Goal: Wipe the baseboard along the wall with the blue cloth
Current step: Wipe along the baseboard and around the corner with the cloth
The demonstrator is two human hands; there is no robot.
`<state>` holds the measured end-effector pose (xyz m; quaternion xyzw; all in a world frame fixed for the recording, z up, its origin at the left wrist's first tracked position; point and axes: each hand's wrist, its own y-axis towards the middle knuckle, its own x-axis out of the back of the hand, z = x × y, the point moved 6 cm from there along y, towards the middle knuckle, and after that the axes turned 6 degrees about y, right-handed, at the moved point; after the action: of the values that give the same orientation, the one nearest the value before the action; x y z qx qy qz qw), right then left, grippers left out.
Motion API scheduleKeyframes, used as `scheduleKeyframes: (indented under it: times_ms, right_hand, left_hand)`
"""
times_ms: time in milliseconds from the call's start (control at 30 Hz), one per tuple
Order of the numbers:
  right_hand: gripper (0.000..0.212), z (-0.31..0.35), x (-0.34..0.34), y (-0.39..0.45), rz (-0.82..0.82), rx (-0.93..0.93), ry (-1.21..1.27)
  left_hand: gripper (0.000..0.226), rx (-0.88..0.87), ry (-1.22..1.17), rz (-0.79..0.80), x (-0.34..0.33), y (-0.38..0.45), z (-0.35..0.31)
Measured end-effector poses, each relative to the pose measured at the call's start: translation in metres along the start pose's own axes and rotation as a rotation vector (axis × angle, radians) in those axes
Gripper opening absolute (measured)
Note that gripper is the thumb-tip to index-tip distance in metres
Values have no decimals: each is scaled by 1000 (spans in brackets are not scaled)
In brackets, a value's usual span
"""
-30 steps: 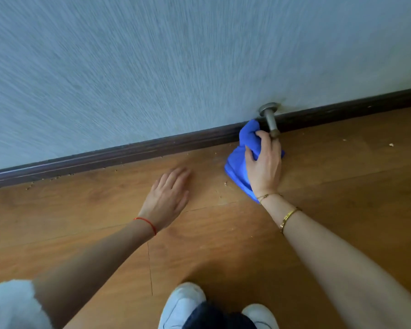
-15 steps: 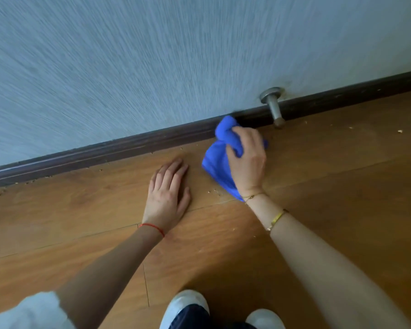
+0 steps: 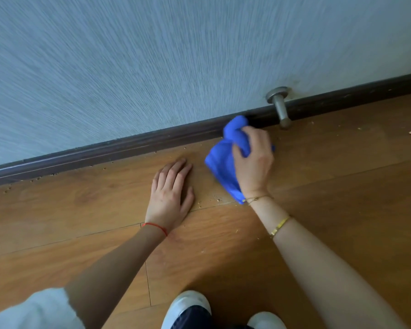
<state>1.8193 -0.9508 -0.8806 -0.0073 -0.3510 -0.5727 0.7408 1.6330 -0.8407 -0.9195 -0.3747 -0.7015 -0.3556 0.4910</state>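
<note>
A dark brown baseboard (image 3: 119,150) runs along the foot of the grey textured wall, rising to the right. My right hand (image 3: 254,160) grips a bunched blue cloth (image 3: 223,162) whose top end presses against the baseboard just left of a metal doorstop. The cloth's lower part trails on the wooden floor under my wrist. My left hand (image 3: 171,198) lies flat on the floor with straight fingers, just left of the cloth and a short way from the baseboard.
A grey metal doorstop (image 3: 280,108) sticks out from the wall over the baseboard, right of the cloth. Small crumbs (image 3: 217,199) dot the floor along the baseboard and near the cloth. My white shoes (image 3: 190,307) show at the bottom edge.
My right hand has slid the cloth leftward along the baseboard, away from the doorstop. My left hand has stayed flat on the floor.
</note>
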Motion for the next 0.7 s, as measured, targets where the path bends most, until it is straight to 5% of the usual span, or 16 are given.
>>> scheduleKeyframes:
  times_ms: [133, 333, 533, 700]
  right_hand:
    - [32, -17, 13, 13, -102, -155, -8]
    - [31, 27, -23, -8, 236, 224, 4]
    - [33, -28, 23, 13, -108, -173, -23]
    - [29, 6, -7, -2, 43, -34, 50]
  left_hand:
    - [51, 13, 0, 0, 0, -1, -1]
    - [51, 5, -4, 1, -1, 0, 1]
    - [51, 16, 5, 23, -1, 0, 0]
    - [51, 8, 8, 14, -1, 1, 0]
